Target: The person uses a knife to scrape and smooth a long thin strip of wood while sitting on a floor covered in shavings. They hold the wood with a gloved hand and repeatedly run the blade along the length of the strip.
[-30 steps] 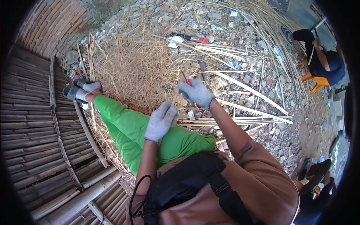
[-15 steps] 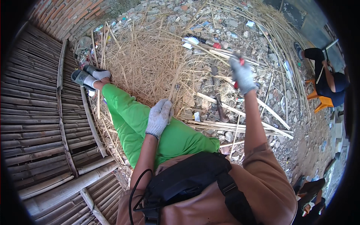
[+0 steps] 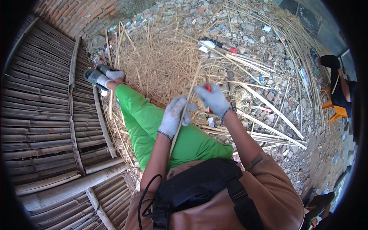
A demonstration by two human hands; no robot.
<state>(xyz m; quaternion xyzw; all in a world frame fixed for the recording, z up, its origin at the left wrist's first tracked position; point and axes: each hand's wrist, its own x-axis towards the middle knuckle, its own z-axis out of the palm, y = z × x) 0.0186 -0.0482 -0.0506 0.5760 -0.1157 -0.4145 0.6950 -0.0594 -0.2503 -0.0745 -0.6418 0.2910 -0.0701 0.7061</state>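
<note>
Up close, the left hand (image 3: 174, 117), in a grey work glove, is closed around a thin pale bamboo strip (image 3: 186, 105) that runs steeply from the lap up past both hands. Just beside it, the gloved right hand (image 3: 212, 99) is clenched on a red-handled tool (image 3: 208, 87), whose blade is hidden, held against the strip. Beneath the hands lie green-trousered legs (image 3: 147, 122) stretched over a heap of dry straw (image 3: 161, 65). A woven bamboo panel (image 3: 42, 115) lies to the left; rubble and long bamboo splits (image 3: 268, 103) spread right.
</note>
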